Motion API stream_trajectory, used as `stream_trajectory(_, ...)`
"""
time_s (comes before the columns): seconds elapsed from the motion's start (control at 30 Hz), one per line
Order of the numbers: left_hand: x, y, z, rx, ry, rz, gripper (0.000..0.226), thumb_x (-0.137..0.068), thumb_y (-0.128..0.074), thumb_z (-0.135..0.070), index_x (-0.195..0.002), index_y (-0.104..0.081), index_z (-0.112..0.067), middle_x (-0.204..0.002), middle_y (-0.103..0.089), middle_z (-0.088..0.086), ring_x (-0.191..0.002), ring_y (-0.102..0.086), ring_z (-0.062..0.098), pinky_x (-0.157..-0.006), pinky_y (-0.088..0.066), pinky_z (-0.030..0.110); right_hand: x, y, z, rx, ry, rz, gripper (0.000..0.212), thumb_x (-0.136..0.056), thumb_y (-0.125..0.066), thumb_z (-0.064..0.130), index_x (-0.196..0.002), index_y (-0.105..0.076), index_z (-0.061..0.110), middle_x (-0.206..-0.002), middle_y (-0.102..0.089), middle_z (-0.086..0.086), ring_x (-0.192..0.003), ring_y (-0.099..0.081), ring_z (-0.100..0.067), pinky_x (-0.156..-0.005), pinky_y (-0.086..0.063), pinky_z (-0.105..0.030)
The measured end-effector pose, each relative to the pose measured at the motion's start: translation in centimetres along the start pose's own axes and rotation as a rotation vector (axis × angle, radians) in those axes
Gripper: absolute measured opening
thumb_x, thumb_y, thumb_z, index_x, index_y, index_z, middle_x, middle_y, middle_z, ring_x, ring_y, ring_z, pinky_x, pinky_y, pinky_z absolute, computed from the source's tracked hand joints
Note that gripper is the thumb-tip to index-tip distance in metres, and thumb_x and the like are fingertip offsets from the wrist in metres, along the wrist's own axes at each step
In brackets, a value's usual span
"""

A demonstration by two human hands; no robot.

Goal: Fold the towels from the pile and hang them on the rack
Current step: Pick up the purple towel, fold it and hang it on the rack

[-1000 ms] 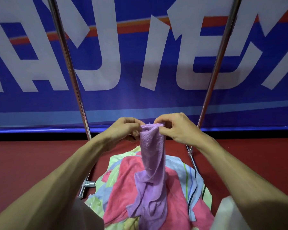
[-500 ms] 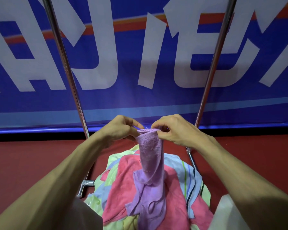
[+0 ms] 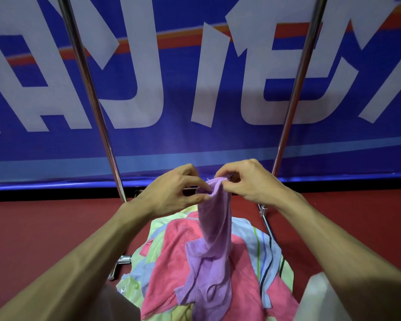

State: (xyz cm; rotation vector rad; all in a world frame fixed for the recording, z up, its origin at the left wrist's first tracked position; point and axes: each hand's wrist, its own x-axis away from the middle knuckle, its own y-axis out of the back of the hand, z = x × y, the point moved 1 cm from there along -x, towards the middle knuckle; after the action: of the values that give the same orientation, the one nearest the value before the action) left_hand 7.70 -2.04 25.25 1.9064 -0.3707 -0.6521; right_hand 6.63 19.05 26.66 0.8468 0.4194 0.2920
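Both hands are up at the top of the purple towel (image 3: 214,228), close together, one on each side of its upper edge. The left hand (image 3: 169,193) has its thumb and fingertips (image 3: 204,197) drawn together, pinching the left side of the edge. The right hand (image 3: 252,184) has its fingers curled over, nipping the right side between thumb and forefinger. Neither hand is spread open; both grip cloth and nothing else.

The purple towel hangs from that double pinch as a narrow, bunched column, and its lower end lies crumpled on the pile of towels (image 3: 218,262) below. In that pile, a pink towel (image 3: 171,262) lies on top, a pale blue striped towel (image 3: 262,246) to the right and a pale green one (image 3: 158,227) at the left edge, all heaped on the red floor (image 3: 33,228).

The rack (image 3: 97,112) shows as two shiny metal uprights, one either side of the hands, the right upright (image 3: 295,89) passing just behind the right hand. Behind it hangs a blue banner (image 3: 171,140) with big white lettering.
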Motion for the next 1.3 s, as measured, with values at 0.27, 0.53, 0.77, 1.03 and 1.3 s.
stream_trajectory(0.27,-0.2,-0.4,0.0,-0.137,-0.057,-0.068,0.027,-0.086,-0.063,-0.047,-0.093,-0.07,-0.022,-0.093,-0.053,-0.007,-0.07,-0.043,0.007,-0.059,-0.043,0.033,0.1,0.1,-0.4,0.055,-0.02,0.005,0.021,-0.076,-0.062,0.012,-0.091,-0.073,0.023,-0.074,-0.068,0.008,-0.068,-0.059,-0.01,-0.069,-0.052,-0.035)
stream_trajectory(0.53,-0.5,-0.8,-0.1,-0.067,0.099,-0.099,0.013,-0.092,-0.056,-0.032,-0.098,-0.057,-0.021,-0.096,-0.062,-0.009,-0.085,-0.06,0.018,-0.07,-0.048,0.038,-0.3,-0.4,-1.3,0.088,-0.049,-0.022,0.016,-0.076,-0.06,0.019,-0.088,-0.069,0.025,-0.074,-0.068,0.005,-0.071,-0.061,-0.016,-0.07,-0.053,-0.042)
stream_trajectory(0.77,-1.3,-0.9,-1.4,0.364,0.291,-0.399,0.016,-0.073,-0.067,-0.004,-0.075,-0.056,-0.016,-0.071,-0.068,-0.002,-0.067,-0.064,0.012,-0.065,-0.053,0.032,-0.6,-0.6,-0.7,-0.042,-0.058,-0.174,0.017,-0.08,-0.057,0.008,-0.089,-0.066,0.019,-0.078,-0.064,0.006,-0.069,-0.053,-0.005,-0.068,-0.042,-0.02)
stream_trajectory(1.03,-2.0,-1.1,-2.2,1.023,0.454,-0.188,0.015,-0.091,-0.062,-0.006,-0.101,-0.068,-0.014,-0.087,-0.066,0.002,-0.08,-0.061,0.009,-0.076,-0.05,0.021,-1.1,-0.6,-0.2,-0.207,-0.086,-0.271,0.033,-0.082,-0.053,0.002,-0.077,-0.064,0.032,-0.082,-0.065,0.004,-0.073,-0.056,-0.01,-0.071,-0.043,-0.022)
stream_trajectory(1.3,-2.8,2.0,-3.4,0.606,0.398,-0.359,0.015,-0.095,-0.057,-0.021,-0.082,-0.062,-0.016,-0.073,-0.06,-0.006,-0.07,-0.052,0.011,-0.07,-0.044,0.033,-1.4,1.2,2.1,-0.212,-0.121,-0.477,0.024,-0.091,-0.057,0.007,-0.11,-0.07,0.016,-0.094,-0.066,0.01,-0.088,-0.059,-0.006,-0.071,-0.039,-0.002)
